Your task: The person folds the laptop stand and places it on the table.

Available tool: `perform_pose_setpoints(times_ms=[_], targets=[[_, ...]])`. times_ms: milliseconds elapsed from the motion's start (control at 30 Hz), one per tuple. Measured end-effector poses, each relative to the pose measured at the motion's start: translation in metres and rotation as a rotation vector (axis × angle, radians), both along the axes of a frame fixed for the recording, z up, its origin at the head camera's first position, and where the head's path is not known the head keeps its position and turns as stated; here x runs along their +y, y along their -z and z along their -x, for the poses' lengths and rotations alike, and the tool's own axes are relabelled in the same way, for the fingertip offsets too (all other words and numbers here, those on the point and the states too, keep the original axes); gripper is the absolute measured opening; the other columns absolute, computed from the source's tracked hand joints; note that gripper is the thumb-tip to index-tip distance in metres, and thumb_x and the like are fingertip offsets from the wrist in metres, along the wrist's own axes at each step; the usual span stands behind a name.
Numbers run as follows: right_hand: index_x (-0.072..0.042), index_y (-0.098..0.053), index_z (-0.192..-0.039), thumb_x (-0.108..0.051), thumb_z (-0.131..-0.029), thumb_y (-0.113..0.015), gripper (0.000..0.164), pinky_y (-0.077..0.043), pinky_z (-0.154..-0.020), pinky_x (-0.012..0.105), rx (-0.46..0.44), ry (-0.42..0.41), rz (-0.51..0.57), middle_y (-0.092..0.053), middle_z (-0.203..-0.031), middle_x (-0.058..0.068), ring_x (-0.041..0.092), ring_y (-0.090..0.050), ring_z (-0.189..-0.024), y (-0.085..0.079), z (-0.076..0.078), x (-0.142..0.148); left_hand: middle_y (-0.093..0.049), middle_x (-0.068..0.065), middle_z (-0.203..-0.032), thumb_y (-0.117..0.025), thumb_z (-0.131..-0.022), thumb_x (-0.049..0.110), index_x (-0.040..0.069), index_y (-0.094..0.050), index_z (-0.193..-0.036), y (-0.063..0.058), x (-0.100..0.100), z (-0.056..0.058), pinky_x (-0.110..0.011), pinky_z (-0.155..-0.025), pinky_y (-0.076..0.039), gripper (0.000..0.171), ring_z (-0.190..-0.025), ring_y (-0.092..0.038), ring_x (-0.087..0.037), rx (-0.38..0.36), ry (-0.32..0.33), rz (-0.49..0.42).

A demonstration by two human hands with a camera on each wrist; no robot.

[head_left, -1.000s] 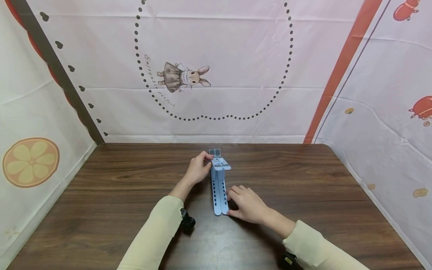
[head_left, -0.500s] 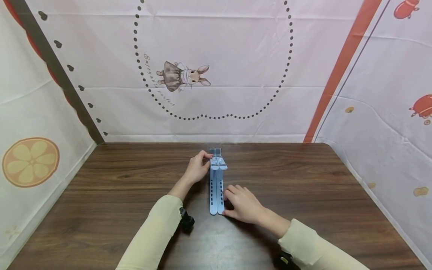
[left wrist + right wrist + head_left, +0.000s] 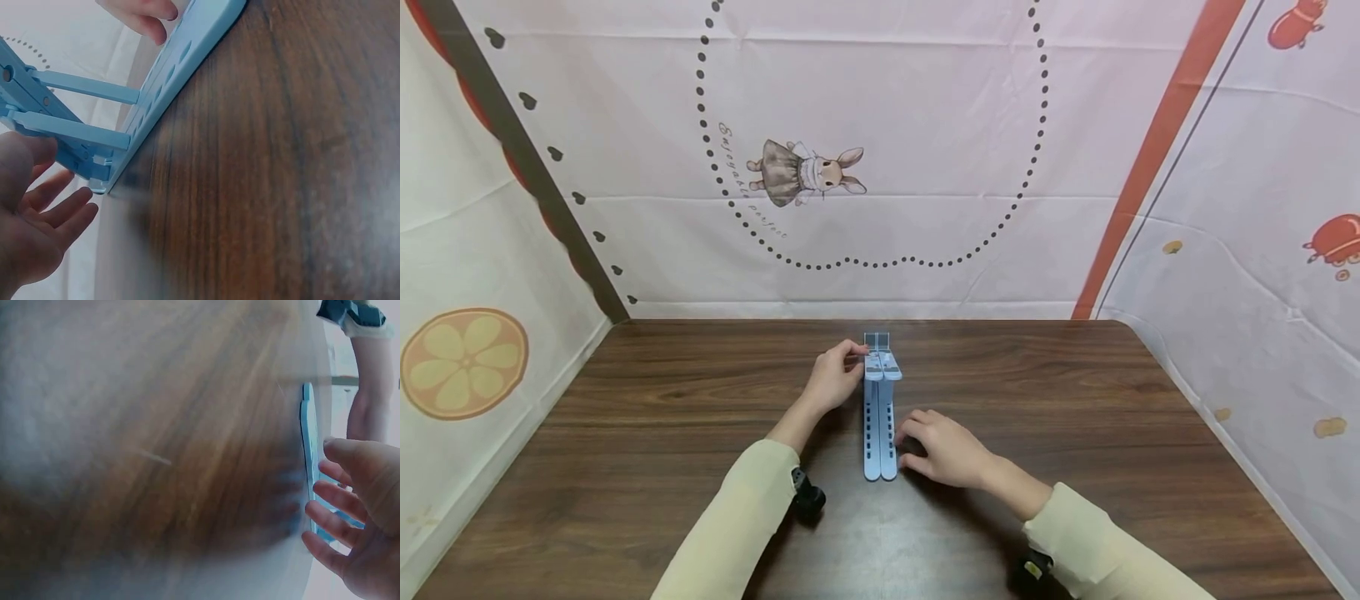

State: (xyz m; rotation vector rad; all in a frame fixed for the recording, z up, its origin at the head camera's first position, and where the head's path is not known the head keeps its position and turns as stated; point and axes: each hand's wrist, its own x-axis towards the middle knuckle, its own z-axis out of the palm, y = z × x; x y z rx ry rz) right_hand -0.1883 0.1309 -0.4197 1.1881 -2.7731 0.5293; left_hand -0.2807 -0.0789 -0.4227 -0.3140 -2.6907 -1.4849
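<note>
A light blue folding laptop stand (image 3: 880, 425) stands mid-table, its two slotted base bars side by side and its upper arms raised at the far end. My left hand (image 3: 833, 379) is at the left side of the raised part. In the left wrist view, the thumb of the left hand (image 3: 31, 212) overlaps the stand's raised arm (image 3: 44, 103), and the other fingers spread loosely below it. My right hand (image 3: 951, 450) is beside the near right end of the base, a small gap showing. Its fingers look relaxed and apart in the right wrist view, holding nothing.
The brown wooden table (image 3: 662, 467) extends on both sides of the stand. Printed cloth (image 3: 925, 167) hangs behind the table and along both sides. Black wrist cameras (image 3: 808, 497) sit under the cream sleeves.
The stand's base has swung slightly left and its two halves have come into line, the right hand following it. Now the right fingers have come away from the base.
</note>
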Motion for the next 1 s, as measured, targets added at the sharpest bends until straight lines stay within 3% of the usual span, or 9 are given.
perform_pose_setpoints(times_ms=[367, 833, 1000], targets=[[-0.005, -0.063, -0.103, -0.012, -0.083, -0.067, 0.022, -0.053, -0.076, 0.035, -0.052, 0.071, 0.228, -0.065, -0.100, 0.007, 0.020, -0.064, -0.092, -0.002, 0.017, 0.005, -0.059, -0.006, -0.123, -0.057, -0.089, 0.010, 0.015, -0.058, -0.122, -0.003, -0.007, -0.012, -0.039, -0.090, -0.049, 0.033, -0.109, -0.058, -0.024, 0.016, 0.021, 0.088], [-0.004, -0.062, -0.106, -0.010, -0.083, -0.067, 0.024, -0.054, -0.076, 0.036, -0.085, 0.172, 0.309, -0.064, -0.104, 0.009, 0.022, -0.065, -0.090, -0.001, 0.031, 0.007, -0.065, -0.003, -0.107, -0.061, -0.086, 0.009, 0.011, -0.062, -0.109, 0.000, -0.010, -0.023, -0.031, -0.082, -0.052, 0.023, -0.096, -0.062, -0.016, 0.125, -0.001, 0.025], [-0.001, -0.060, -0.109, -0.009, -0.083, -0.066, 0.027, -0.054, -0.076, 0.037, -0.094, 0.198, 0.344, -0.064, -0.107, 0.012, 0.024, -0.065, -0.090, 0.000, 0.040, 0.004, -0.065, -0.003, -0.106, -0.061, -0.086, 0.010, 0.012, -0.061, -0.108, 0.000, -0.010, -0.028, -0.031, -0.082, -0.052, 0.021, -0.094, -0.062, -0.016, 0.103, -0.010, 0.022]])
